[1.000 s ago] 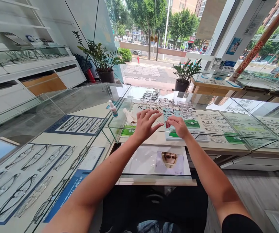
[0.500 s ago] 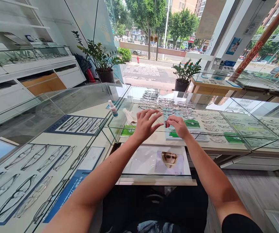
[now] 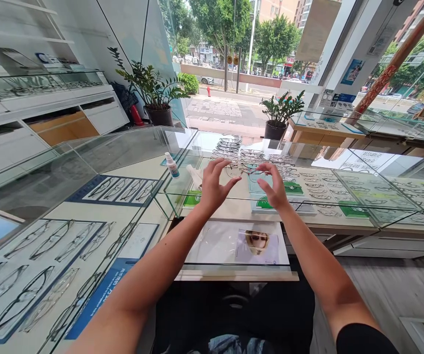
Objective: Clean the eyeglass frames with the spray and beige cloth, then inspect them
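Above the glass counter (image 3: 219, 205), my left hand (image 3: 214, 186) has its thumb stretched to the right and its fingers curved, with a gap between them. My right hand (image 3: 275, 187) faces it, thumb and fingertips apart. Thin eyeglass frames (image 3: 249, 172) show between and behind the fingertips; whether any touches a hand I cannot tell. A white cloth (image 3: 195, 177) lies just left of my left hand, partly hidden by it. Farther left stands a small spray bottle (image 3: 171, 165) with a white top.
Rows of eyeglasses (image 3: 228, 145) lie beyond my hands, and more fill the case on the right. Green cards (image 3: 292, 188) are near my right hand. A tray of glasses (image 3: 118, 189) is at the left. Below is a leaflet (image 3: 257, 246); potted plants (image 3: 282, 110) stand behind.
My hands have moved apart at the fingertips. My right hand has opened from a pinch, and my left fingers have shifted left and slightly up. More of the thin frames shows between them.
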Tool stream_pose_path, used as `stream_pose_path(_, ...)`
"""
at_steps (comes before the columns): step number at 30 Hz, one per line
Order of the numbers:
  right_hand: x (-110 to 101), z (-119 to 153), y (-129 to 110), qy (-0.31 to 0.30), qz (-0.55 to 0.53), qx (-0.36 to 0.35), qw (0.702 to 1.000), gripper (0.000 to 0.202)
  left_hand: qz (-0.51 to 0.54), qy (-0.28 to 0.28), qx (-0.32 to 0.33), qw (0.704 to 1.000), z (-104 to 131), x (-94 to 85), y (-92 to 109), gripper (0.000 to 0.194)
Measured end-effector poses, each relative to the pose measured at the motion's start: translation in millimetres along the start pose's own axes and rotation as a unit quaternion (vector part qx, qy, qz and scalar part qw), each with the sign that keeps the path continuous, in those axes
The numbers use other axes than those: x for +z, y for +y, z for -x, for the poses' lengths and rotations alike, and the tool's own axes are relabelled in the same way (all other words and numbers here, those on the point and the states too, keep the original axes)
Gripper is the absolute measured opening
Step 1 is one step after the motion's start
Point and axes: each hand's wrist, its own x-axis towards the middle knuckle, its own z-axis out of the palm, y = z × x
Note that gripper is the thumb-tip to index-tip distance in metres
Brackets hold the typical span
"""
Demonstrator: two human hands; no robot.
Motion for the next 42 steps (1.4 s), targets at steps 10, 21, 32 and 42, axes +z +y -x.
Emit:
stream_pose_path(10,8.8,1.9,-13.0,0.015,0.032,-0.011,0.999,0.049,0.062,0.025,-0.035,0.997,-11.8,-6.3,4.4,0.060)
stream_pose_path(21,-27.3,-44.4,-71.7,0.019,0.093,-0.118,0.988,0.053,0.102,0.027,0.018,0.994,-86.4,-33.6,24.2,0.068)
stream_pose_path(32,-61.5,-76.9,-162.1,-0.001,0.123,-0.233,0.965,0.051,0.080,-0.028,0.083,0.993,-152.1,-113.9,96.3,0.071)
stream_pose_path(42,-76.6,-59.7,-159.9,-0.015,0.163,-0.184,0.969,0.044,0.073,-0.109,0.062,0.989,-148.7,-114.2,85.8,0.066)
